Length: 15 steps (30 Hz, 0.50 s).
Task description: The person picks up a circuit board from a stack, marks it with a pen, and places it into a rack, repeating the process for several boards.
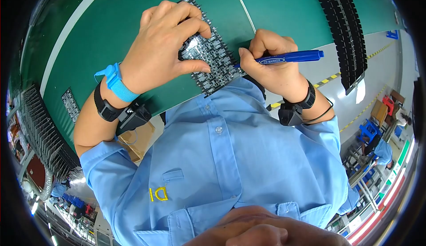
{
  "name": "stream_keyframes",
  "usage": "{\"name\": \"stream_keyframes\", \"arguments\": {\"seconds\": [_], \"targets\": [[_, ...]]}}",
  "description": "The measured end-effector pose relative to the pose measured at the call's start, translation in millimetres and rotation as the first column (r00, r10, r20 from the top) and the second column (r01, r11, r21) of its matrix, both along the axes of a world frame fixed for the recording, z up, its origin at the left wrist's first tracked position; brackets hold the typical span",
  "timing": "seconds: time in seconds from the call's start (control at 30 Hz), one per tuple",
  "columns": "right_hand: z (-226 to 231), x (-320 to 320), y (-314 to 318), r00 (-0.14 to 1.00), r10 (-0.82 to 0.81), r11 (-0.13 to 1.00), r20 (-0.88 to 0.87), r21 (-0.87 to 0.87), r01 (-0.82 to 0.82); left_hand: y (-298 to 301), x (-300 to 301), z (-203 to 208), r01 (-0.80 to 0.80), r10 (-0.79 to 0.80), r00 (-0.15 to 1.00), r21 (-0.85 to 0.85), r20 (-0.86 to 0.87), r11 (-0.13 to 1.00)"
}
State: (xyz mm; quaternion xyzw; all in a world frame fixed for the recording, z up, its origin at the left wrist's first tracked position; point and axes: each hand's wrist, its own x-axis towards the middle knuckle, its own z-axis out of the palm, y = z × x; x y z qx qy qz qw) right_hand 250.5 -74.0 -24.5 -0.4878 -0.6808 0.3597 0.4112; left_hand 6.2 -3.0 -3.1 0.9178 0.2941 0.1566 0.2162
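A dark circuit board panel [212,60], crowded with small silver parts, lies tilted at the near edge of the green table. My left hand [167,46] grips it from the left, with fingers bent over its far part and the thumb pressed on its near part. Between the fingers and thumb of my right hand [276,66] is a blue marker pen [303,56]. Its tip end points left and meets the panel's right edge; whether it touches a part cannot be made out.
The green table [111,28] has a white line across it. A black slotted rack [344,33] stands at the right. At the left are a smaller board panel [70,105] and a rack of upright boards [42,128]. Beyond the table, yellow-black tape [327,80] marks the floor.
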Motion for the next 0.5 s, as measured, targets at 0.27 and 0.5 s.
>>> {"name": "stream_keyframes", "arguments": {"seconds": [0.27, 0.5], "targets": [[6.5, 7.0, -14.1, 0.991, -0.088, 0.985, -0.098, -0.159, 0.071, -0.4, 0.1, -0.7, 0.0, -0.001, 1.0, 0.012, 0.003, 1.0], [5.4, 4.9, -15.3, 0.999, -0.042, 0.998, 0.005, -0.056, 0.042, 0.2, 2.0, 1.0, 0.001, -0.001, 1.0, 0.008, -0.005, 1.0]]}}
